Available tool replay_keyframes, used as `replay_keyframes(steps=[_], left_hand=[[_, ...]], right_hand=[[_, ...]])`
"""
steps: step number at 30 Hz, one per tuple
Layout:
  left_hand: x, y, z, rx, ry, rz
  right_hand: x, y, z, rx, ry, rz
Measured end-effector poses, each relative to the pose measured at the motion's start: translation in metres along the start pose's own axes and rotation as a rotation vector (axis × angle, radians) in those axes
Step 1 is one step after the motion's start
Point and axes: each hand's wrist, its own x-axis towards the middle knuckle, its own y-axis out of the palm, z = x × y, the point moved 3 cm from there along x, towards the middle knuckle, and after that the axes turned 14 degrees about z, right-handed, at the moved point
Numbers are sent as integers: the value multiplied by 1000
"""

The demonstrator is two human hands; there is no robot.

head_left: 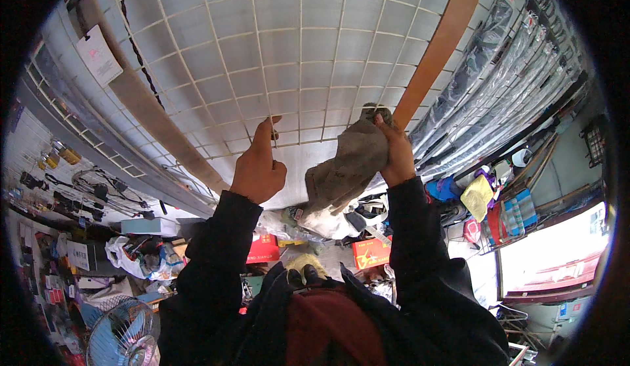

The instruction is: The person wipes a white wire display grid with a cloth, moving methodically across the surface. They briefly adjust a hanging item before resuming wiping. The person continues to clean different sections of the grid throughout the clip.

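Observation:
A white wire grid panel point(300, 64) stretches across the top of the view. My left hand point(257, 169) is at its lower edge, with the index finger bent around a wire and the thumb sticking out to the side; the other fingers are mostly hidden. Gripped in my right hand point(397, 153) is a grey-brown cloth point(348, 162), crumpled at the top and hanging down to the left. That hand is close to the grid, beside the lower end of a brown belt-like strap point(440, 44).
Several plastic-wrapped lengths point(485, 84) hang at the right. At the left are a tan strap point(151, 117) with a white tag point(99, 56), padlocks point(64, 151) and a fan point(125, 333). Red boxes point(372, 253) lie below among clutter, near a bright opening point(551, 254).

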Motion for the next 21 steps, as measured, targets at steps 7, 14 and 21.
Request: replay_keyframes(steps=[7,14,21], left_hand=[[-2,-1,-3,25,34,-27],[-3,1,-4,50,29,-19],[-3,-1,-4,65,47,-56]], right_hand=[[-8,8,34,-1725,-316,34],[-7,8,50,-1906,-231,177],[-10,-14,1,-936,-141,-123]])
